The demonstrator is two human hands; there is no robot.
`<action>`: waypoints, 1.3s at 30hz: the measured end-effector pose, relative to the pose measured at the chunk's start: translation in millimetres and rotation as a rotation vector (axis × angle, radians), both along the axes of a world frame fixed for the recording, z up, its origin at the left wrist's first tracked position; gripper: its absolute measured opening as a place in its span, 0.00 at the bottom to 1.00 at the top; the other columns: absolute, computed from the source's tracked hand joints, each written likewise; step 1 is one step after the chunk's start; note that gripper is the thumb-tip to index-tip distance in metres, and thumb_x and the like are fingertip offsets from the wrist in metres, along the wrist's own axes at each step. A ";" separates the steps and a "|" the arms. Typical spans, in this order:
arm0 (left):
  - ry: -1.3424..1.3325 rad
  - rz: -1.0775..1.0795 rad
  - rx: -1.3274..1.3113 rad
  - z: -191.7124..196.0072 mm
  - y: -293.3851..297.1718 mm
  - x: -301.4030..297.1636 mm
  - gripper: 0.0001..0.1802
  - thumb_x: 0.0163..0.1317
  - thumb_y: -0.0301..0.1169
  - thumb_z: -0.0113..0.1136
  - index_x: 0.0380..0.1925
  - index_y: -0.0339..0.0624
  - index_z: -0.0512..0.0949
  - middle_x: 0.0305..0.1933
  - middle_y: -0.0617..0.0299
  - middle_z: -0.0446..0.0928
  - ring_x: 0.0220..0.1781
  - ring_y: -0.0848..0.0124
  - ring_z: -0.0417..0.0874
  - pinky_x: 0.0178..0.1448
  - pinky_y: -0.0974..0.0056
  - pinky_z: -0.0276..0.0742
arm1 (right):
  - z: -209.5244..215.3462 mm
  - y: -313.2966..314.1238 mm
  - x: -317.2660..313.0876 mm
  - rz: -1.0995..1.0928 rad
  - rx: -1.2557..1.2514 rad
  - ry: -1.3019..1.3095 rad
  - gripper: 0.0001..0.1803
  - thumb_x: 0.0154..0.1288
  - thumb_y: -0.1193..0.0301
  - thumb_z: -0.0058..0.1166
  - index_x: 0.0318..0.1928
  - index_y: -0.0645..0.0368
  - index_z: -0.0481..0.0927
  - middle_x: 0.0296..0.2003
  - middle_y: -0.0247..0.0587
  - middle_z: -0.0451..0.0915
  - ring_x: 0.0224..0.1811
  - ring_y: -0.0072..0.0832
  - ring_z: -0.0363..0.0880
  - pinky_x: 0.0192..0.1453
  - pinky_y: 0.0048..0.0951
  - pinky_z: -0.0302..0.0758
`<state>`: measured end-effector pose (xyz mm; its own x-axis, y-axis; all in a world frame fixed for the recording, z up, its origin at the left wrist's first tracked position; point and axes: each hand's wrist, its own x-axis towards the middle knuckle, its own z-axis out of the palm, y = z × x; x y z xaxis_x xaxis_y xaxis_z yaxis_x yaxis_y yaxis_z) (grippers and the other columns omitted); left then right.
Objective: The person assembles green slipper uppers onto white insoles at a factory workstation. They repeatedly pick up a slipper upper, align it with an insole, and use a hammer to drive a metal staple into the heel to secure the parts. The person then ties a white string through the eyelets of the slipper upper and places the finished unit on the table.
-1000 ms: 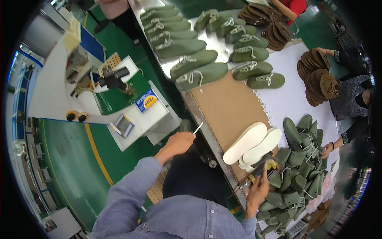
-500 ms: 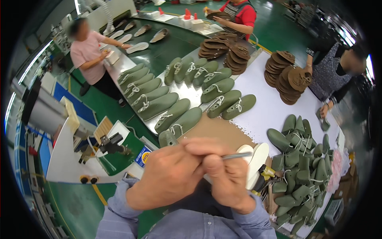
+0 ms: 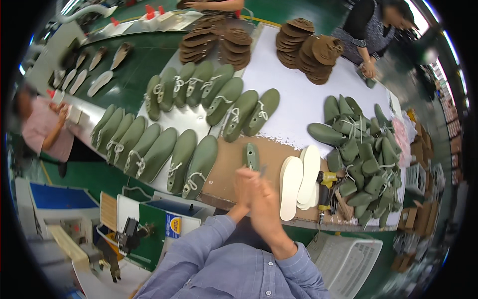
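- The person's blue shirt sleeves (image 3: 234,259) rise from the lower edge, and the two hands meet just above them, in front of the near edge of the table (image 3: 298,107).
- The left hand (image 3: 245,187) and the right hand (image 3: 266,209) are pressed close together and blurred; whether the fingers grip anything cannot be told.
- Just beyond the fingertips a single small green shoe upper (image 3: 251,156) lies on the brown board (image 3: 229,164) that covers the near part of the table, close to the hands but apart from them.
- To the right of the hands lie the white insoles (image 3: 298,179), overlapping one another on the board.
- Further right is a loose pile of green uppers (image 3: 358,149) with pale laces, and a small yellow tool (image 3: 326,178) lies at its near edge.
- To the left, rows of laced green shoes (image 3: 164,149) stand side by side, with a second row (image 3: 219,97) behind them.
- At the far end of the table stand stacks of brown soles (image 3: 308,47).
- Another person in a dark patterned top (image 3: 363,30) leans at the far right corner, and a person in pink (image 3: 42,127) works at the left.
- Near left, below the table, stands a green-topped machine (image 3: 149,234).
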<state>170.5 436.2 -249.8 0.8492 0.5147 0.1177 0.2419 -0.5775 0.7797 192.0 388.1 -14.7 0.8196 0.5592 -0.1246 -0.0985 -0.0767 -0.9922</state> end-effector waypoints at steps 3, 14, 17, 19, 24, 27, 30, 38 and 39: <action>0.062 0.114 -0.457 33.9 -1.1 22.6 0.39 0.58 0.44 0.73 0.66 0.45 0.68 0.65 0.43 0.71 0.66 0.40 0.69 0.63 0.42 0.67 | 29.7 -1.6 -13.5 -0.013 0.127 0.165 0.14 0.83 0.64 0.40 0.53 0.60 0.73 0.26 0.27 0.68 0.25 0.15 0.63 0.31 0.20 0.64; -0.016 -0.443 0.242 11.0 63.3 13.7 0.30 0.48 0.38 0.76 0.53 0.50 0.79 0.56 0.62 0.80 0.63 0.58 0.77 0.68 0.52 0.70 | -41.6 -69.8 48.9 -0.419 -0.323 -0.522 0.10 0.73 0.78 0.57 0.52 0.63 0.85 0.26 0.36 0.76 0.24 0.22 0.72 0.29 0.26 0.70; -0.009 -0.443 0.121 -6.2 66.8 11.7 0.30 0.46 0.37 0.77 0.51 0.48 0.80 0.54 0.61 0.80 0.60 0.55 0.79 0.69 0.49 0.70 | -114.5 -64.2 51.9 -0.309 -0.455 -0.523 0.09 0.70 0.75 0.60 0.48 0.63 0.86 0.30 0.48 0.82 0.28 0.35 0.80 0.35 0.33 0.76; -0.027 -0.460 0.107 -5.6 69.9 13.1 0.29 0.45 0.36 0.77 0.51 0.47 0.79 0.53 0.60 0.80 0.58 0.54 0.80 0.70 0.48 0.70 | -117.6 -63.9 49.7 -0.154 -0.681 -0.334 0.09 0.70 0.71 0.61 0.45 0.61 0.86 0.34 0.52 0.85 0.32 0.42 0.85 0.38 0.37 0.78; -0.061 -0.477 0.113 -4.5 68.4 12.7 0.30 0.46 0.34 0.77 0.51 0.44 0.78 0.52 0.56 0.79 0.58 0.53 0.80 0.71 0.45 0.70 | -139.9 -66.0 53.8 0.031 -0.778 -0.252 0.09 0.70 0.67 0.59 0.42 0.57 0.88 0.31 0.55 0.85 0.35 0.50 0.86 0.39 0.43 0.79; -0.059 -0.495 0.130 -4.8 68.4 13.0 0.30 0.47 0.34 0.76 0.52 0.43 0.77 0.52 0.54 0.79 0.58 0.52 0.79 0.70 0.44 0.70 | -131.0 -55.0 68.7 0.158 -0.875 -0.358 0.09 0.67 0.68 0.59 0.38 0.59 0.88 0.28 0.55 0.85 0.33 0.49 0.87 0.37 0.43 0.80; -0.071 -0.516 0.132 -9.1 69.5 14.3 0.30 0.48 0.35 0.76 0.52 0.43 0.76 0.53 0.54 0.78 0.59 0.52 0.79 0.71 0.44 0.70 | -122.3 -36.2 81.2 0.421 -0.914 -0.696 0.08 0.59 0.70 0.60 0.33 0.61 0.86 0.25 0.54 0.84 0.30 0.44 0.87 0.35 0.41 0.81; -0.039 -0.527 0.142 -5.7 69.3 12.9 0.30 0.47 0.33 0.76 0.51 0.43 0.76 0.52 0.53 0.78 0.57 0.50 0.79 0.69 0.45 0.71 | -148.6 -33.6 85.3 0.407 -0.794 -0.550 0.10 0.66 0.68 0.56 0.37 0.63 0.81 0.26 0.57 0.83 0.31 0.52 0.84 0.35 0.47 0.78; -0.022 -0.507 0.146 -0.2 69.2 13.0 0.29 0.47 0.32 0.75 0.51 0.43 0.76 0.53 0.52 0.79 0.57 0.50 0.80 0.69 0.45 0.72 | -145.3 -36.0 93.3 0.294 -0.784 -0.325 0.10 0.71 0.66 0.55 0.37 0.62 0.80 0.27 0.60 0.82 0.32 0.57 0.83 0.36 0.50 0.78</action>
<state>183.5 505.4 -249.9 0.9839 0.0169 0.1781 -0.1114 -0.7209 0.6840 285.3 352.1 -160.0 0.7181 0.6042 -0.3454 0.3089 -0.7214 -0.6199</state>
